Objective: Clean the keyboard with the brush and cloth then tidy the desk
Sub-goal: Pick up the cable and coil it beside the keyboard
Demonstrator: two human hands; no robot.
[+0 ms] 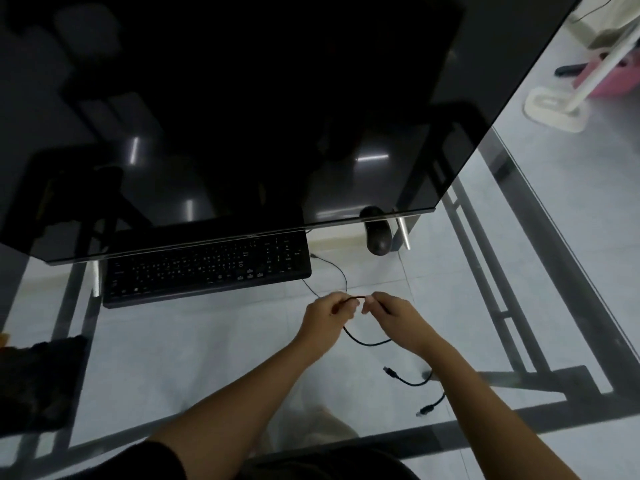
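Left hand (325,315): clamped on black cable (367,342).
Right hand (393,315): pinched on same cable, apparently being coiled for tidying.
Keyboard (207,268): untouched beyond.

The bench (207,358) is clear glass, smooth and glossy, on a dark matt metal frame (554,377). The raised shelf (207,133) is mirror-glossy black glass on polished metal posts (403,230). The keyboard (207,271) is matt black plastic, the mouse (379,237) a smoother black plastic with a faint sheen and the cable (367,341) thin matt black, while the dark cloth (38,382) looks rough and fuzzy and the floor tiles (571,168) pale and smooth.
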